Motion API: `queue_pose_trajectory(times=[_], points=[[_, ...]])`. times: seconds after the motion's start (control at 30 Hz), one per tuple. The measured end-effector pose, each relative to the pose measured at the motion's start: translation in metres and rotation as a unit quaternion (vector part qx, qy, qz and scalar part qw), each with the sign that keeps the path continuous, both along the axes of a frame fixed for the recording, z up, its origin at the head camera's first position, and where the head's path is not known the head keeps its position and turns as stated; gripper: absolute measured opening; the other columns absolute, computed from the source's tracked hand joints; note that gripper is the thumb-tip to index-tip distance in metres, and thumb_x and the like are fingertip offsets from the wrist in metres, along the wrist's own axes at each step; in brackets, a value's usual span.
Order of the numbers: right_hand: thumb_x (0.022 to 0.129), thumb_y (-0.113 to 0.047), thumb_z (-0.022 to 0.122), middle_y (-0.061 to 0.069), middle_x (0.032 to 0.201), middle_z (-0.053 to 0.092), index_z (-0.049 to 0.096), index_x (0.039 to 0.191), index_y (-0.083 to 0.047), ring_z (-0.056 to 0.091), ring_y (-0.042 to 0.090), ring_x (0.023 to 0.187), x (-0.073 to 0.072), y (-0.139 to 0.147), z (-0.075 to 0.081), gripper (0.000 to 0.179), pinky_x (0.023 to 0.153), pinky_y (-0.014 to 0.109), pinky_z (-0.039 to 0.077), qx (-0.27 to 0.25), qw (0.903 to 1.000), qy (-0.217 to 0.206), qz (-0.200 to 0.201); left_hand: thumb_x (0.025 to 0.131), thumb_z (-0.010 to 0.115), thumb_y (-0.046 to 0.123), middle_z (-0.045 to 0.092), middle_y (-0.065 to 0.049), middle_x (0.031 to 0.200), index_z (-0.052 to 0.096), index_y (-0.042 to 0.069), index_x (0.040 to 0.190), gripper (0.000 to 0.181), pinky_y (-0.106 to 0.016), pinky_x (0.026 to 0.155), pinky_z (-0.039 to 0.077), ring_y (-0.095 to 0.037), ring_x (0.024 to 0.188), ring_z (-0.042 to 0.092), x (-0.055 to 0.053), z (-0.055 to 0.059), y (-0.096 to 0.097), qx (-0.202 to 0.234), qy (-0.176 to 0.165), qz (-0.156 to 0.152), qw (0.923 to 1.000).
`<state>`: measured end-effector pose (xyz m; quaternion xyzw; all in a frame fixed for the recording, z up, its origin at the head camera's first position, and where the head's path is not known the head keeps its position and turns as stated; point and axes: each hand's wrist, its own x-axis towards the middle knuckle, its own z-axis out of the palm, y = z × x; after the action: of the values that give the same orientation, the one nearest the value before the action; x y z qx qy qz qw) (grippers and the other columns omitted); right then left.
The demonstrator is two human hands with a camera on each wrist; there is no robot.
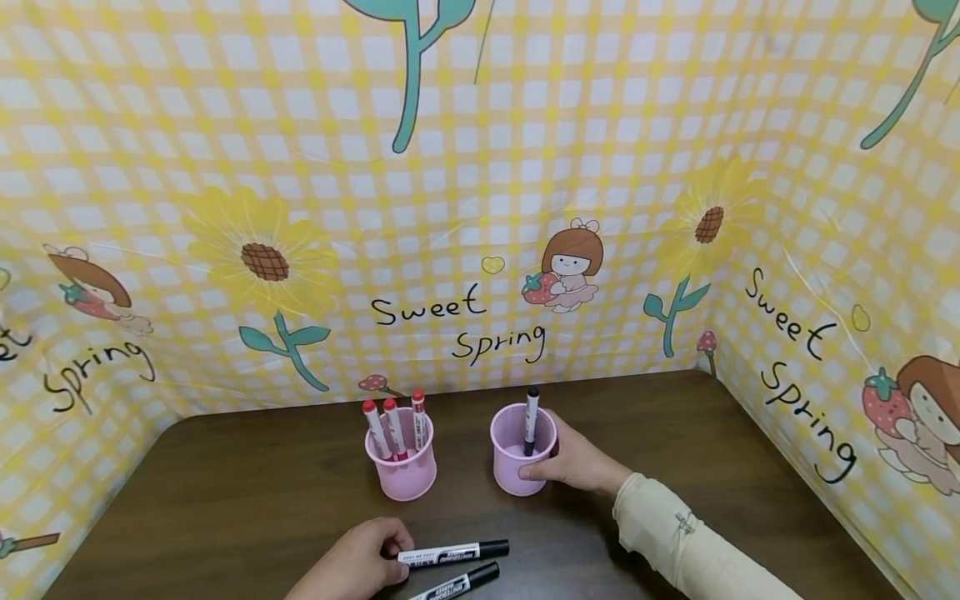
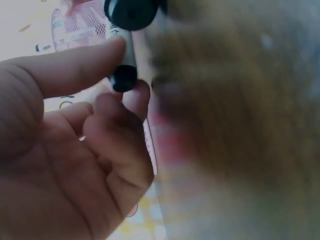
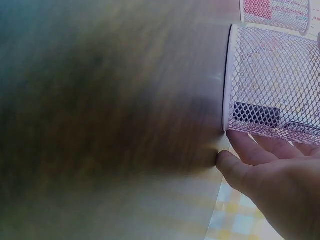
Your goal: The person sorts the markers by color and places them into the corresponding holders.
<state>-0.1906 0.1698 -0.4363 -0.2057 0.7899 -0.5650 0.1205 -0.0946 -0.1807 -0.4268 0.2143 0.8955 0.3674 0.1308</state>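
My left hand point(image 1: 358, 560) pinches the rear end of a black-capped whiteboard marker point(image 1: 442, 556) low over the table, its cap pointing right. In the left wrist view, thumb and finger lie on either side of the marker's black end point(image 2: 123, 79). A second black whiteboard marker point(image 1: 456, 585) lies slanted just in front of it. My right hand point(image 1: 579, 458) holds the right-hand pink mesh pen holder point(image 1: 516, 478), thumb across its front and fingers round the far side. One black marker point(image 1: 531, 421) stands upright inside that holder.
Left of it stands another pink mesh pen holder point(image 1: 408, 482), with red markers point(image 1: 377, 427) leaning inside. Both holders are on a dark wooden table point(image 1: 247, 492). A yellow checked cloth point(image 1: 337, 208) with printed flowers hangs behind and along both sides.
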Motion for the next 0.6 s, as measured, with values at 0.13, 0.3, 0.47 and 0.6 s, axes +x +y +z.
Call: queue_pose_trajectory(times=[0.13, 0.3, 0.47, 0.6], points=[[0.079, -0.021, 0.088, 0.009, 0.136, 0.055, 0.041, 0.145, -0.010, 0.053, 0.027, 0.122, 0.000, 0.000, 0.000, 0.082, 0.103, 0.046, 0.041, -0.001, 1.0000, -0.001, -0.001, 0.081, 0.076, 0.005, 0.058, 0.008, 0.078, 0.066, 0.014, 0.089, 0.016, -0.028, 0.065, 0.043, -0.007, 0.073, 0.052, -0.002, 0.005, 0.000, 0.040, -0.011, 0.005, 0.9991], [0.079, -0.021, 0.088, 0.009, 0.136, 0.055, 0.041, 0.145, -0.009, 0.053, 0.028, 0.122, 0.000, -0.001, 0.000, 0.082, 0.102, 0.046, 0.041, 0.001, 1.0000, 0.003, -0.003, 0.085, 0.076, 0.007, 0.058, 0.004, 0.074, 0.067, 0.011, 0.093, 0.012, -0.026, 0.059, 0.045, -0.007, 0.064, 0.053, -0.005, 0.018, 0.000, 0.081, -0.017, 0.011, 0.9965], [0.079, -0.021, 0.088, 0.009, 0.136, 0.055, 0.041, 0.145, -0.010, 0.053, 0.028, 0.123, 0.000, -0.001, 0.000, 0.083, 0.103, 0.044, 0.041, 0.002, 1.0000, -0.001, -0.006, 0.087, 0.077, 0.011, 0.058, 0.004, 0.075, 0.070, 0.009, 0.098, 0.013, -0.026, 0.057, 0.047, -0.007, 0.063, 0.053, -0.009, 0.026, 0.001, 0.105, -0.003, 0.019, 0.9943], [0.079, -0.021, 0.088, 0.011, 0.136, 0.056, 0.041, 0.145, -0.008, 0.053, 0.030, 0.123, 0.000, -0.001, 0.000, 0.082, 0.103, 0.045, 0.041, -0.002, 1.0000, 0.001, -0.003, 0.088, 0.077, 0.013, 0.058, 0.005, 0.073, 0.071, 0.011, 0.098, 0.012, -0.026, 0.057, 0.046, -0.007, 0.064, 0.052, -0.010, 0.032, 0.003, 0.114, 0.013, 0.025, 0.9931]])
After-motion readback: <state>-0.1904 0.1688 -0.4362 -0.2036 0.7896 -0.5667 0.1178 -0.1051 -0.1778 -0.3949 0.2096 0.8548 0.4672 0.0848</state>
